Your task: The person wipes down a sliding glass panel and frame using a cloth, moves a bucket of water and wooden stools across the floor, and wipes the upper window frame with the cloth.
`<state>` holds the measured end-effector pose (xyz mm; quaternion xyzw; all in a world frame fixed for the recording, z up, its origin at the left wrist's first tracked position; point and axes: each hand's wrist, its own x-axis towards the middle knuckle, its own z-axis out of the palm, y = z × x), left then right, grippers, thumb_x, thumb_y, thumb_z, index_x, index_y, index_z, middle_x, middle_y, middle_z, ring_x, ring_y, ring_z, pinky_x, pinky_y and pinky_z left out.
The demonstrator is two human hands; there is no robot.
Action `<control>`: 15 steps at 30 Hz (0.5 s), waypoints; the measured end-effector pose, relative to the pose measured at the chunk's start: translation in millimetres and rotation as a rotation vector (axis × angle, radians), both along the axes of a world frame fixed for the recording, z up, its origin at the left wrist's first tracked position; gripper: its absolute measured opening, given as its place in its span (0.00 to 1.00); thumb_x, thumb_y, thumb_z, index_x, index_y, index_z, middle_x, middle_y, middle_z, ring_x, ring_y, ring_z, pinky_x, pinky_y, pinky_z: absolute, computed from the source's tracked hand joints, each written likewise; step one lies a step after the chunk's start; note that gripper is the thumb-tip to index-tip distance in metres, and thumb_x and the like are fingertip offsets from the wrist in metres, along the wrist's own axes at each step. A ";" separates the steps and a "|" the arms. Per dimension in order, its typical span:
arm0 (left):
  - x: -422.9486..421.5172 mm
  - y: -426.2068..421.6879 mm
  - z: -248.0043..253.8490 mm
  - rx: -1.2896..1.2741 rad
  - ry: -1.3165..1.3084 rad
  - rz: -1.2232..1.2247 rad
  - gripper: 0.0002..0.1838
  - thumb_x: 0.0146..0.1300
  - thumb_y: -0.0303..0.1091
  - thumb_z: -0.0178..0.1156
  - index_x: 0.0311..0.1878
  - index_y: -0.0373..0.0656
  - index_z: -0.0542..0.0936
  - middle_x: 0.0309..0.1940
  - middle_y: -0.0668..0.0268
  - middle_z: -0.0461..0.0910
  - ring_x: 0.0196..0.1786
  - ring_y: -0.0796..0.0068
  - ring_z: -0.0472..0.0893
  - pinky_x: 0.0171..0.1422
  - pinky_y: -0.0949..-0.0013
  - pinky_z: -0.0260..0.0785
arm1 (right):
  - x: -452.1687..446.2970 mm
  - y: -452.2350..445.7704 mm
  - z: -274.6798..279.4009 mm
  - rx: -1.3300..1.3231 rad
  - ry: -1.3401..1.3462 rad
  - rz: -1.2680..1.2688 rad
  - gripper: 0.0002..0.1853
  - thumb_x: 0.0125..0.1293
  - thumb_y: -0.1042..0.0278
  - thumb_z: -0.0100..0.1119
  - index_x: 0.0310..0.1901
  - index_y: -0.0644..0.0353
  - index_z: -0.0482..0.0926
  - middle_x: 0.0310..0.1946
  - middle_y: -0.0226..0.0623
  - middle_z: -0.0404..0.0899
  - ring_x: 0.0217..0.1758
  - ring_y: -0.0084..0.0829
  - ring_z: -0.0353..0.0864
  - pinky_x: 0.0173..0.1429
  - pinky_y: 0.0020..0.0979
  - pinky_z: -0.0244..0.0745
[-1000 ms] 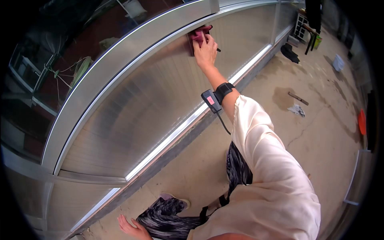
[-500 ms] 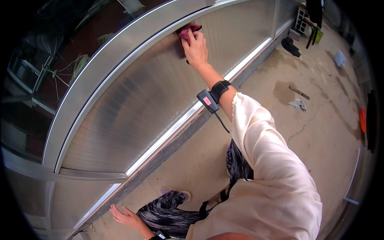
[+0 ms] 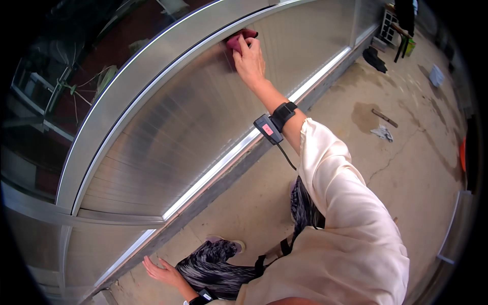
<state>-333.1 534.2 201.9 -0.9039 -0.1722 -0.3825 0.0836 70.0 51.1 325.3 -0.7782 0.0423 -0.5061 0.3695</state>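
Observation:
My right hand [image 3: 250, 62] is closed on a dark red cloth [image 3: 238, 41], bunched under the fingers. It presses the cloth against the upper part of a ribbed metal panel [image 3: 173, 137], just below the curved-looking silver frame [image 3: 122, 96]. A black strap with a small boxed device [image 3: 268, 128] sits on my right wrist. Low at the left, my left hand [image 3: 163, 272] hangs with its fingers stretched out, holding nothing. It is beside my patterned trouser leg, apart from the panel.
Dark glass [image 3: 46, 91] lies above the frame. On the concrete floor to the right are a stick [image 3: 385, 118], a crumpled whitish rag [image 3: 382, 133], a dark cloth [image 3: 374, 60] and a light blue object [image 3: 436, 75]. A stool [image 3: 401, 40] stands at the far end.
My right hand and the red cloth have barely moved on the panel. The whole view has shifted slightly, and my left hand remains spread.

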 end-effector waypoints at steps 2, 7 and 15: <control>0.9 1.6 -1.3 -0.008 -0.004 -0.010 0.23 0.67 0.40 0.49 0.62 0.38 0.66 0.60 0.58 0.69 0.65 0.56 0.65 0.67 0.52 0.52 | 2.8 1.8 -6.0 -0.009 -0.003 -0.020 0.26 0.57 0.67 0.56 0.59 0.53 0.67 0.49 0.42 0.65 0.51 0.44 0.69 0.49 0.43 0.71; 3.2 -1.5 0.0 -0.014 0.000 -0.022 0.23 0.67 0.40 0.49 0.61 0.37 0.67 0.59 0.57 0.69 0.64 0.55 0.65 0.66 0.54 0.53 | -4.8 2.7 -123.3 0.039 0.355 0.040 0.26 0.58 0.67 0.54 0.61 0.53 0.66 0.49 0.42 0.66 0.50 0.46 0.72 0.50 0.44 0.71; -0.1 -5.9 1.6 -0.030 0.018 -0.041 0.22 0.66 0.37 0.50 0.61 0.38 0.67 0.58 0.57 0.70 0.64 0.55 0.65 0.66 0.54 0.54 | -14.0 12.5 -16.2 -0.017 0.038 0.100 0.25 0.56 0.72 0.54 0.58 0.56 0.67 0.50 0.43 0.65 0.52 0.46 0.70 0.50 0.44 0.71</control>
